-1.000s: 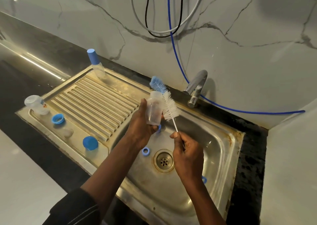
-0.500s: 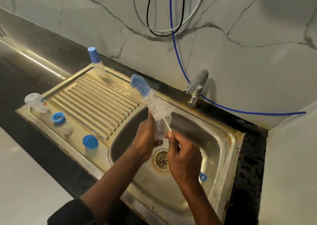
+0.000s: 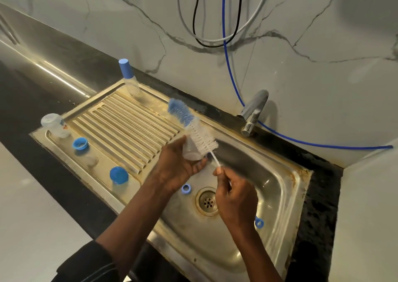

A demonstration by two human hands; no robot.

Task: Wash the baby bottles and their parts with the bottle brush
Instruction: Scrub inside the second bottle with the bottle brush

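The stained stainless-steel sink (image 3: 286,206) holds a small blue plastic ring (image 3: 186,189) in its basin, at nine o'clock of the round drain (image 3: 207,201). Its ribbed drainboard (image 3: 129,126) carries a clear blue-capped bottle (image 3: 129,77) at twelve o'clock, a squat clear bottle (image 3: 55,125) at nine, and a blue collar (image 3: 80,145) and blue domed cap (image 3: 118,175) toward seven. Over the basin the left hand (image 3: 178,167) curls its fingers round a clear plastic baby bottle (image 3: 190,152), while the right hand (image 3: 234,197), at four o'clock of it, pinches the thin white stem of the blue-and-white bristled bottle brush (image 3: 193,129), whose white bristles touch that bottle.
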